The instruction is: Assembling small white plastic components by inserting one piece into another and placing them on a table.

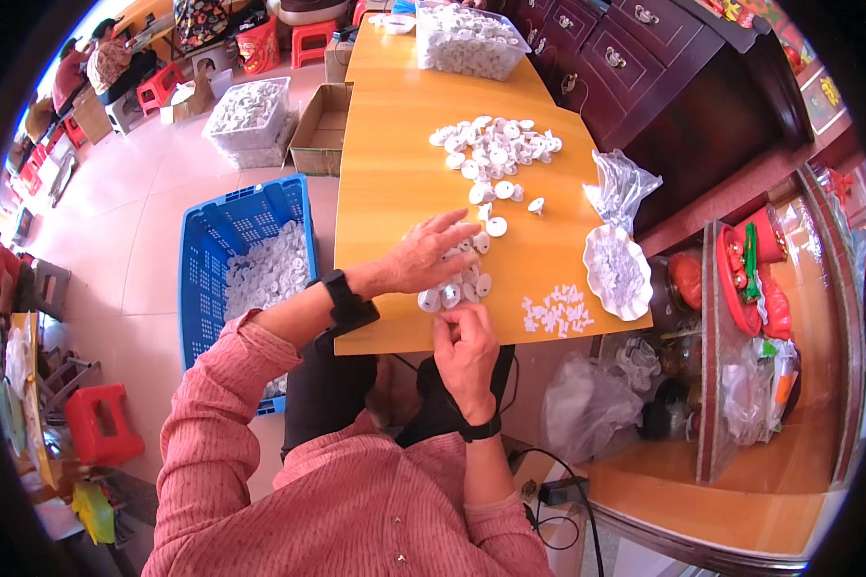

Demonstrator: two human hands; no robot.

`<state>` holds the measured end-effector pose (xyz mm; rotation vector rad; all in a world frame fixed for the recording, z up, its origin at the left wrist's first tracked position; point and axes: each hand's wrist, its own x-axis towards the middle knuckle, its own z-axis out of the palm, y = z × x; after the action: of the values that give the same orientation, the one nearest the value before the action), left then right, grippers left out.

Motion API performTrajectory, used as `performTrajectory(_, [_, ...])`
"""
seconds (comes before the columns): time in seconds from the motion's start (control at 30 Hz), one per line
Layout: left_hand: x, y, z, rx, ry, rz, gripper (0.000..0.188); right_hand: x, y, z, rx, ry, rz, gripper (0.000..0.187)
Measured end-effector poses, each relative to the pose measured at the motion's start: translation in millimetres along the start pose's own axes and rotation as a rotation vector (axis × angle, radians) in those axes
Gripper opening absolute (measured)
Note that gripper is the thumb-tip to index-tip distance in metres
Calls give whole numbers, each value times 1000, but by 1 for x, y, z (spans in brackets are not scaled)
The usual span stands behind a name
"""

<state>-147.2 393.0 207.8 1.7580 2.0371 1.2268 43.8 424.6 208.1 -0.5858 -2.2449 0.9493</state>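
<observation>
Over a small cluster of round white plastic parts [471, 282] near the table's front left, my left hand [416, 258] is stretched out with its fingers apart. My right hand [467, 351] is closed at the table's front edge, fingertips pinched together beside the nearest white discs. Whatever is between those fingertips is hidden. A larger heap of white disc-shaped parts with stems [500, 144] lies farther back on the table. To the right of my hands, small white pieces [558, 312] are spread on the wood. Beyond them stands a scalloped white dish [643, 306] holding similar tiny pieces.
A blue crate [195, 288] with white parts stands on the floor at left. At the table's far end is a clear bin [467, 43] of white parts. A plastic bag [621, 188] lies by the right edge, near a dark drawer cabinet [635, 67]. People sit at the far left.
</observation>
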Motion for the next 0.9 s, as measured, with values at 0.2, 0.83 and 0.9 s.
performTrajectory(0.2, [-27,23,-42,51,177,-15,33,-4,3,-2,85,26,7,9])
performTrajectory(0.83, [-84,88,12,123,230,-235,32,-15,-4,-5,98,124,-25,11])
performTrajectory(0.9, [-84,88,16,119,214,-236,31,-21,-2,-14,90,163,-3,11])
